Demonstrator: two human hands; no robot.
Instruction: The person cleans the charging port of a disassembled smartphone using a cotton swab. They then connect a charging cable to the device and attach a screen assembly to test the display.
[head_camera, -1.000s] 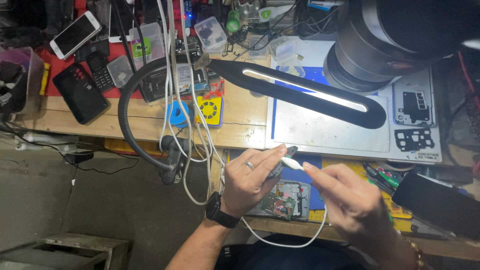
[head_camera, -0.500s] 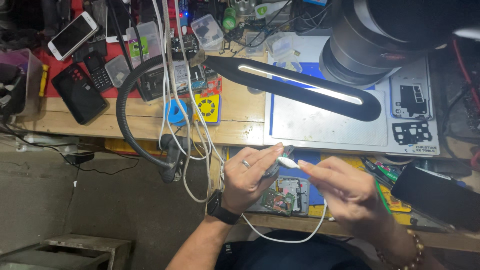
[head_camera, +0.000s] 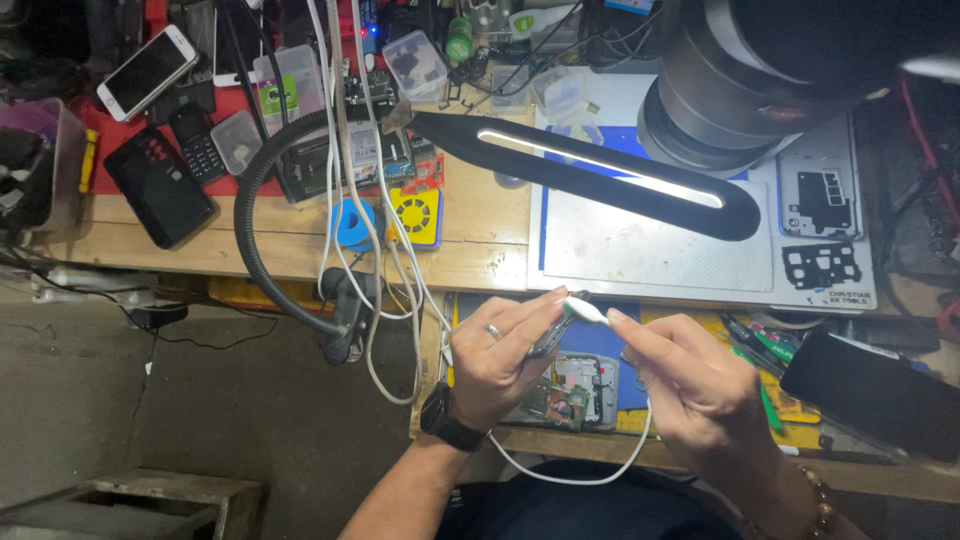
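Hands at lower centre: left hand (head_camera: 500, 355) grips a phone (head_camera: 548, 338), right hand (head_camera: 695, 385) pinches white plug (head_camera: 584, 311) at its top edge; plug looks not yet seated.

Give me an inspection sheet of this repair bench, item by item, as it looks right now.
Surface: wooden bench with a grey work mat on it.
Job's things: white cable plug pinched between both hands; a dark slim tool in the left hand, kind unclear; an opened phone with bare circuit board lies below.
Clutter: several phones, small clear boxes, a blue tape roll, phone frames.
Hands: left hand wears a ring and a black wristwatch; right hand grips the plug's tip.
Cables: white cable loops down from the plug; more white cables hang over the bench edge.
Surroundings: lit black desk lamp on a gooseneck, concrete floor.
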